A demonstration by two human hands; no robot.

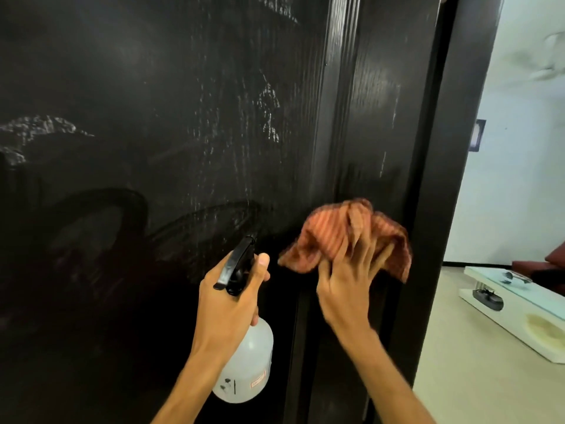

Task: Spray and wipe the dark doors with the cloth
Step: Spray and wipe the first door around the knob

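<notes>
The dark doors (183,148) fill the view, streaked with pale spray runs and curved wipe marks. The orange cloth (345,237) sits bunched against the door near its right edge, the right hand (345,280) in a closed grip on it to scrub. The left hand (232,301) grips the spray bottle (247,362), nozzle aimed at the door, likely ready for more spray.

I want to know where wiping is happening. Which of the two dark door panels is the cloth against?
The narrow right door panel, beside the frame. The right hand presses the orange cloth there; the wide left door panel shows only streaks.
</notes>
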